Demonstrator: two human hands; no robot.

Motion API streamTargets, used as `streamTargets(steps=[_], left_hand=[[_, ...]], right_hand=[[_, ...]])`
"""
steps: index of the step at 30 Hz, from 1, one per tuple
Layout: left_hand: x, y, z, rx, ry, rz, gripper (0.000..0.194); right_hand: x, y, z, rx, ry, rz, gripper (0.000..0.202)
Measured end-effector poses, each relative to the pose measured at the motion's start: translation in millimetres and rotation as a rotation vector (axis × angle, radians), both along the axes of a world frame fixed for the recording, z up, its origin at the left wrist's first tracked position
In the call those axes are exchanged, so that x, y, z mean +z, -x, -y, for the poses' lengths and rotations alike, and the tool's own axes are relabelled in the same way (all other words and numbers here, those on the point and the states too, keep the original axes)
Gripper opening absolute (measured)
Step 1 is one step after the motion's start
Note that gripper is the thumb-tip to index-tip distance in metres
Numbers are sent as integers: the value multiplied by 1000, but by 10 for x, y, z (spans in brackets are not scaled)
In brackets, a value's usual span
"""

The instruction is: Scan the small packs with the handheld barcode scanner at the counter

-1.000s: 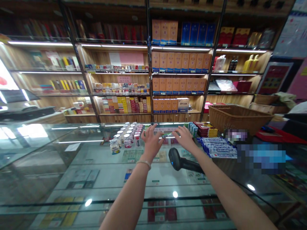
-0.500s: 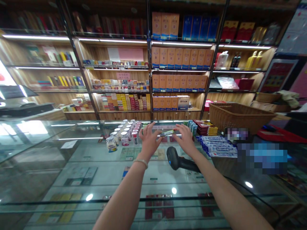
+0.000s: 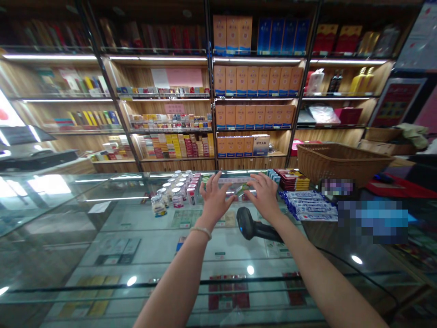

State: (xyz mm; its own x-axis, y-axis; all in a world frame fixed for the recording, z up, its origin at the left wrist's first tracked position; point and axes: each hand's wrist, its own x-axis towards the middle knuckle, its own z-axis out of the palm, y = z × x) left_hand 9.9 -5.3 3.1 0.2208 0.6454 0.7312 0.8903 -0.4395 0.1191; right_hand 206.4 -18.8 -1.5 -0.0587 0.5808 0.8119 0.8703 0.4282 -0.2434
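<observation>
Holds the left hand [image 3: 213, 200] open over the glass counter [image 3: 150, 241], with fingers spread, just to the left of a small green packet [image 3: 242, 189]. Curves the right hand [image 3: 265, 196] at the packet's right end, with thumb and fingers a little apart — cannot tell whether gripping or only touching it. Has a black scanner [image 3: 247, 224] lying nearer, white-capped jars [image 3: 177, 197] to the left and blue-and-white packets [image 3: 312, 206] to the right — beside a wicker basket [image 3: 341, 164].
</observation>
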Motion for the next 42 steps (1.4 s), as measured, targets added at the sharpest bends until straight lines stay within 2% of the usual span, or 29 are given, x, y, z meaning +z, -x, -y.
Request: streamTargets(steps=[7,12,15,18,22,26,32,37,42], left_hand=[[31,-60,45,-77,-38,-11,14],[29,-66,37,-81,-36,-5,10],[90,-48,18,-80,-30,-13,10],[215,0,2,-75,-15,-31,11],[393,166,-1,-77,-25,-72,12],[470,447,14,-65,-46,-116,13],[436,799,12,-59,-25,-187,12],[424,927,-74,-75,-16,-222,9],[345,1031,-171,-37,-15,-141,11]], right_hand=[[7,24,38,-45,24,90,11],[11,61,58,-44,41,90,11],[69,86,40,-48,53,93,11],[195,130,7,-31,43,119,11],[397,269,-36,11,41,153,12],[503,499,-78,52,72,176,10],[420,793,-177,99,78,249,11],[356,921,-275,111,100,251,10],[369,1017,-363,118,121,257,11]])
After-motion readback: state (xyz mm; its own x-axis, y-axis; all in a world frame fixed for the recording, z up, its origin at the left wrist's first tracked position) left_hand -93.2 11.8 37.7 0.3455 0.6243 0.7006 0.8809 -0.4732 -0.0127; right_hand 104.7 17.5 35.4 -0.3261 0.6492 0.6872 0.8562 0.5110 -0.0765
